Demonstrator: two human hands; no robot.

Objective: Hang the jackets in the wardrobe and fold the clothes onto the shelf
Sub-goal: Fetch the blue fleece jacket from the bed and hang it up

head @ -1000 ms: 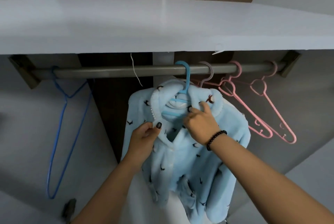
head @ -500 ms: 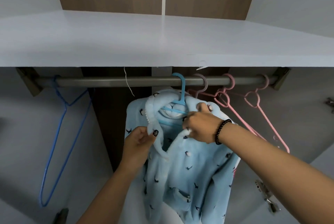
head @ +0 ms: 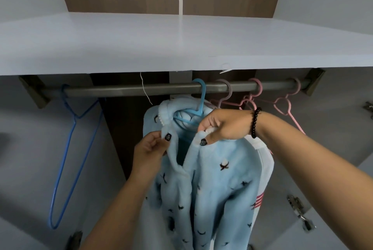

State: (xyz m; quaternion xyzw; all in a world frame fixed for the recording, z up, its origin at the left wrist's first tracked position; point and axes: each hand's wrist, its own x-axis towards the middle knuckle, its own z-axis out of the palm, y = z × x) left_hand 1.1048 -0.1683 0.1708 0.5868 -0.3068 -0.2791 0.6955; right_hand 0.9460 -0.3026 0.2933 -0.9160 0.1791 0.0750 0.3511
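At frame centre, the light-blue fleece jacket hangs on a blue plastic hanger hooked over the grey rail. The left hand pinches its left collar edge, the right hand its right.

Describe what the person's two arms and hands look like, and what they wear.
Both forearms are bare, with no sleeves in view. The right hand has a bracelet of round black beads at the wrist. The left hand wears nothing at the wrist. The thumbnails on both are painted dark with pale flecks.
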